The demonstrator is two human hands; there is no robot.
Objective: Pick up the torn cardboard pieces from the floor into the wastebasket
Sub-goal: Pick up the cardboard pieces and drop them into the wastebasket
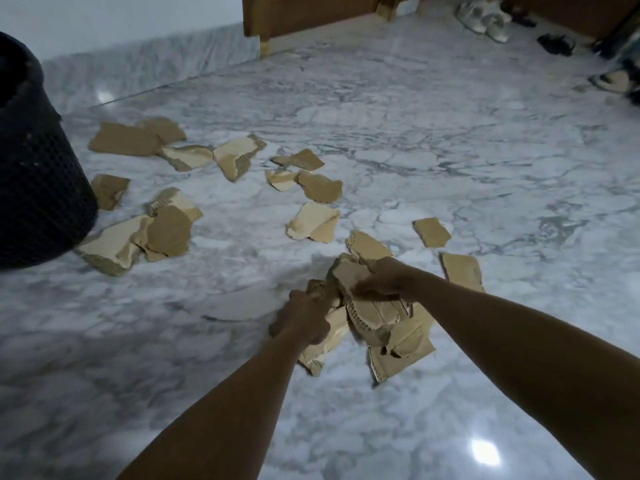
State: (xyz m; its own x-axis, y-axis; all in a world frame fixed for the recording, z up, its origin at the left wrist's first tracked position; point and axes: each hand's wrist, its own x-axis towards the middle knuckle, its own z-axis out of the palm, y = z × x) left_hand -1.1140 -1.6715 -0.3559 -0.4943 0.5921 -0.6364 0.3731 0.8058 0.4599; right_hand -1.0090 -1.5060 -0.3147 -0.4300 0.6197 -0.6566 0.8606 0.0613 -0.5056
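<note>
Both hands hold a bunch of torn brown cardboard pieces just above the marble floor, low in the middle of the view. My left hand grips the bunch's left side. My right hand is closed over its top. Several more torn cardboard pieces lie scattered on the floor beyond, such as one large piece at the far left and one small piece to the right. The black mesh wastebasket stands at the left edge, with pieces lying against its base.
The floor is polished grey-white marble with light glare spots. A wooden door and frame stand at the back. Shoes and dark sandals lie at the far right.
</note>
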